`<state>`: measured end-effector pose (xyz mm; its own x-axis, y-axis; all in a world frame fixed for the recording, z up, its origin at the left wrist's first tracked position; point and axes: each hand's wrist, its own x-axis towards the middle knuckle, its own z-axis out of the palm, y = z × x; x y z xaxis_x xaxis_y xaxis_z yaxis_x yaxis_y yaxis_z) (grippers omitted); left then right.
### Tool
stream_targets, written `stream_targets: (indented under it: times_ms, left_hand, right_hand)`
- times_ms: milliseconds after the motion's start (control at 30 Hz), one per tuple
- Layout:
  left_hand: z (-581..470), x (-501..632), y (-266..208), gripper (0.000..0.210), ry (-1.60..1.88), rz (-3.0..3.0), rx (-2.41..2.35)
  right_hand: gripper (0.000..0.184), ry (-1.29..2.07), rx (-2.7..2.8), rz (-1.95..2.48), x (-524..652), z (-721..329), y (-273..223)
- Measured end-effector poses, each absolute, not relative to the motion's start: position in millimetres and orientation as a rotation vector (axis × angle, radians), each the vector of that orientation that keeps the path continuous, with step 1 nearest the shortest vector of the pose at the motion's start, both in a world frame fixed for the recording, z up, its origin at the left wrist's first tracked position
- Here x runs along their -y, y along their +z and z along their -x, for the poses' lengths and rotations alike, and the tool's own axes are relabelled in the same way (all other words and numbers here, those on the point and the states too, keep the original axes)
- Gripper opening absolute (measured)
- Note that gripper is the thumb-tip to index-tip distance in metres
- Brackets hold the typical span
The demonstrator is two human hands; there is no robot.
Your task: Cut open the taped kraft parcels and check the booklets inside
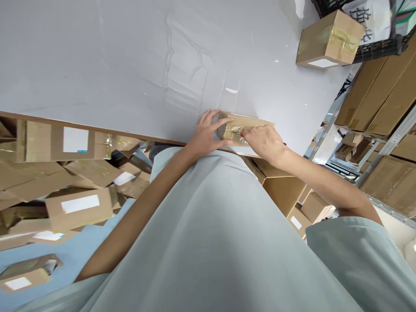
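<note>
A small cardboard box (260, 123) with clear tape over its top lies at the near edge of the white table (130, 65). My left hand (208, 134) holds the box's left end, with the thumb on the near side and the fingers spread over the top and far side. My right hand (264, 141) is closed above the taped top, its fingers wrapped round a small red-tipped tool (242, 134). Most of that tool is hidden in the fist, so its exact kind does not show.
Another taped box (329, 41) stands at the table's far right, by a black crate (378, 54) bearing a handwritten sheet. Cardboard boxes (79, 208) are heaped below on the left. An open carton (281, 188) sits under the table edge, and shelves (390, 147) with cartons stand right.
</note>
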<state>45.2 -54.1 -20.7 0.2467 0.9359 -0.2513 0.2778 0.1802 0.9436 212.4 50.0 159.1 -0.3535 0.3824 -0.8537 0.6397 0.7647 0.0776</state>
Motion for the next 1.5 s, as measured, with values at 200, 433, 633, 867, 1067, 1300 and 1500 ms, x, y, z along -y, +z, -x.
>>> stream_targets:
  times_ms: [200,433,633,867,1067,1300,1500]
  left_hand:
    - [-47,57,-29,0.092,0.713,-1.350,-1.307]
    - [-46,59,-33,0.084,0.741,-1.350,-1.342]
    - [-46,55,-20,0.085,0.697,-1.374,-1.339]
    - [-38,59,-16,0.087,0.760,-1.324,-1.347]
    - [-4,72,-24,0.103,0.728,-1.162,-1.384]
    - [29,77,-33,0.104,0.676,-1.022,-1.497]
    - [-35,51,-40,0.099,0.548,-1.140,-1.453]
  right_hand:
    - [0.037,-0.256,-1.919,-0.793,-57,-259,165]
    - [0.039,-0.203,-1.859,-0.873,-63,-317,177]
    - [0.040,-0.195,-1.849,-0.943,-61,-346,177]
    - [0.032,-0.222,-1.884,-1.268,-59,-399,184]
    - [0.050,-1.216,-1.792,-2.218,-21,-416,120]
    - [0.073,-2.070,-1.227,-2.579,36,-326,64]
    - [0.057,-1.767,-1.593,-2.787,30,-331,98]
